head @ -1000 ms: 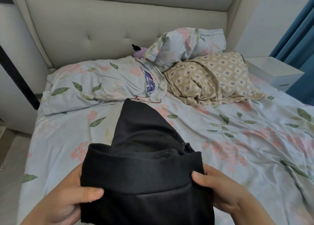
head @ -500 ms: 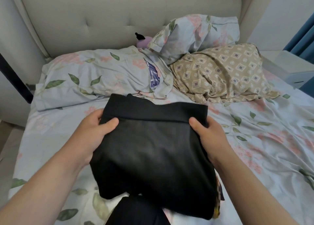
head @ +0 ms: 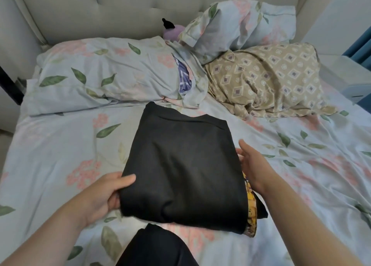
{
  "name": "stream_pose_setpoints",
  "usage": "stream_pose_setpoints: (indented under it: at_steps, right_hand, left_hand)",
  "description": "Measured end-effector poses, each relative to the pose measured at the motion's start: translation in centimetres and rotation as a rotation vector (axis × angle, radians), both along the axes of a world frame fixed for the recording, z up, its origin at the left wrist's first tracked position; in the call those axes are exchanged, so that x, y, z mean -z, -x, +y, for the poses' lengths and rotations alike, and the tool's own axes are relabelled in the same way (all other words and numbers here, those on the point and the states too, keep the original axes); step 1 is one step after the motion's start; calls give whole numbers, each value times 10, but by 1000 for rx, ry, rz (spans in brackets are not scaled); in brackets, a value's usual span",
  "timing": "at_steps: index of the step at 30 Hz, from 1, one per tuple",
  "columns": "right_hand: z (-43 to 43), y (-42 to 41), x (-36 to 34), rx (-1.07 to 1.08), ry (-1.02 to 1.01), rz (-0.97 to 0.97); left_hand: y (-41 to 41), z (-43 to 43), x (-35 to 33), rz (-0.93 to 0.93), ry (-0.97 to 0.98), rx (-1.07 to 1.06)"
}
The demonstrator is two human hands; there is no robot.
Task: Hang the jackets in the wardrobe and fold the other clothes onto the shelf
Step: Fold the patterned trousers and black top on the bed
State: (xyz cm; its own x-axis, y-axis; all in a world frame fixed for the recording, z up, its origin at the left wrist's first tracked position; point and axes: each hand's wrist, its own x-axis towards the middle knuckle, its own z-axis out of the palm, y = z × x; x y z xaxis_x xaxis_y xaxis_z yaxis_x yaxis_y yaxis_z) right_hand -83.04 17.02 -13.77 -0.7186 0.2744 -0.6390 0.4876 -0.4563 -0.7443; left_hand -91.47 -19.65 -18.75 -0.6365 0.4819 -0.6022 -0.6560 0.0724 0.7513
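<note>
black garment (head: 184, 171) folded mid-frame; my left hand (head: 106, 193) grips its corner, right hand (head: 251, 165) relaxed at its edge; shelving remains, i judge.

A bed with a light blue sheet (head: 60, 145), printed with pink flowers and green leaves, fills most of the view. Behind it stands a padded beige headboard (head: 120, 10) with buttons. A long floral pillow (head: 104, 75) lies flat on the left side, and at its open end a purple and white inner fabric (head: 184, 79) shows. A second floral pillow (head: 245, 22) leans tilted against the headboard. Just in front of it lies a beige pillow (head: 271, 79) with a diamond pattern. A purple plush toy (head: 172, 32) sits between the two floral pillows. On the right are a white nightstand (head: 345, 75) and a blue curtain (head: 361, 44).
</note>
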Motion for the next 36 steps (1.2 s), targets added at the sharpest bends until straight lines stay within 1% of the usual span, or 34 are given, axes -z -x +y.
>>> stream_pose_setpoints:
  at_steps: [1, 4, 5, 7, 10, 12, 14, 18, 20, 21, 23, 25, 27, 29, 32, 34, 36]
  right_hand:
    - [-2, -28, -2, -41, -59, -13]
    - [-24, -105, -12, -171, -398, -64]
    - [-35, -121, -16, -198, -475, -46]
    - [-58, -137, -17, -216, -538, -27]
    - [-87, -137, -8, -257, -496, 32]
    - [-95, -133, -2, -181, -430, 73]
    - [-94, -132, -1, -67, -290, 88]
    - [-90, -134, -1, 89, 36, 107]
    - [-98, -137, 5, 128, 156, 67]
    - [-103, -138, 8, 133, 167, 41]
    - [-110, -139, 14, 113, 77, -15]
    - [-111, -134, 15, 85, -89, -84]
    - [-106, -127, 14, 61, -197, -130]
    - [-96, -118, 8, 46, -245, -127]
    - [-77, -95, -1, 45, -363, -105]
    - [-73, -75, -3, 34, -335, -123]
    - [-76, -57, -2, 20, -250, -146]
  left_hand:
    - [-13, -7, 6, 37, -16, 19]
    - [-43, -10, 15, 128, -73, 25]
    - [-48, -8, 15, 151, -73, 20]
    - [-53, -1, 12, 172, -33, 4]
    - [-59, 11, 2, 208, 68, 54]
    - [-62, 17, -6, 269, 161, 99]
    - [-61, 16, -19, 316, 208, 33]
    - [-50, 1, -44, 367, 255, -207]
    - [-54, -2, -44, 393, 358, -238]
    - [-59, -3, -39, 409, 435, -222]
    - [-71, -3, -28, 406, 561, -177]
    - [-75, -3, -20, 353, 603, -167]
    - [-69, -3, -18, 312, 621, -152]
    - [-58, 0, -21, 288, 622, -114]
    - [-34, 5, -30, 306, 564, -109]
    - [-13, 11, -36, 322, 490, -101]
    - [5, 22, -40, 242, 404, -108]
